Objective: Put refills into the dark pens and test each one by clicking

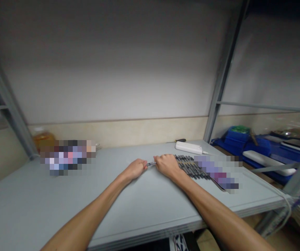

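Note:
Both of my hands rest on the grey table (61,205), close together near its middle. My left hand (135,169) is closed in a loose fist and pinches the tip of a thin pen-like object (151,163). My right hand (168,165) is closed around the other end of that object. Just right of my right hand lies a row of several dark pens (189,166) side by side on the table. Part of that row is blurred out.
A white flat device (189,147) with a cable lies at the back of the table, a dark-handled tool (179,140) behind it. An amber bottle (43,137) stands at the back left. Grey shelf uprights (224,69) frame the table. Blue bins (240,139) sit to the right.

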`<move>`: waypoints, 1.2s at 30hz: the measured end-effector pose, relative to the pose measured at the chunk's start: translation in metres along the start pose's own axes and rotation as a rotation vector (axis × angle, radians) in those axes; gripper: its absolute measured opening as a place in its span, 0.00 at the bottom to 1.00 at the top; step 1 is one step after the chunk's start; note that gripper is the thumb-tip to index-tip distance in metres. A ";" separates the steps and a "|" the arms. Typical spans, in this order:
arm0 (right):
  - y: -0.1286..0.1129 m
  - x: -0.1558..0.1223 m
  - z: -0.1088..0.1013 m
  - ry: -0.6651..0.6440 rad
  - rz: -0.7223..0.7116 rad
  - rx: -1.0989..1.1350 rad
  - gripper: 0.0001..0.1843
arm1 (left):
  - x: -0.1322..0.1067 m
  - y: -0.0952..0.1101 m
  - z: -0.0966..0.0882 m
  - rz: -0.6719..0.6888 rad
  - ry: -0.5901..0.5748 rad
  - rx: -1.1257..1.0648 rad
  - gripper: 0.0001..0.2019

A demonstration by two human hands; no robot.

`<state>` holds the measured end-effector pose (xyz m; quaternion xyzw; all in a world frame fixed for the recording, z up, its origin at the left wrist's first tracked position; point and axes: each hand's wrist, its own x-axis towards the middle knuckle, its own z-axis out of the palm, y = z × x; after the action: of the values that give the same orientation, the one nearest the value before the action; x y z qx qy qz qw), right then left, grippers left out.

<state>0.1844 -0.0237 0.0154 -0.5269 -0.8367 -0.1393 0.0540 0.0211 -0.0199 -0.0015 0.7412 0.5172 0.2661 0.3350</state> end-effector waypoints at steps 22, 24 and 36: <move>0.014 0.001 0.008 -0.001 0.144 0.073 0.23 | 0.001 -0.003 -0.001 0.140 0.214 0.098 0.22; 0.013 0.001 0.008 0.002 0.147 0.072 0.23 | 0.003 -0.004 0.000 0.059 0.183 0.015 0.23; 0.016 -0.001 0.010 -0.020 0.174 0.135 0.21 | -0.007 0.003 -0.005 0.401 0.355 0.134 0.09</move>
<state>0.2001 -0.0146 0.0082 -0.5940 -0.7959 -0.0722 0.0928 0.0173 -0.0259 0.0039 0.7912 0.4274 0.4177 0.1300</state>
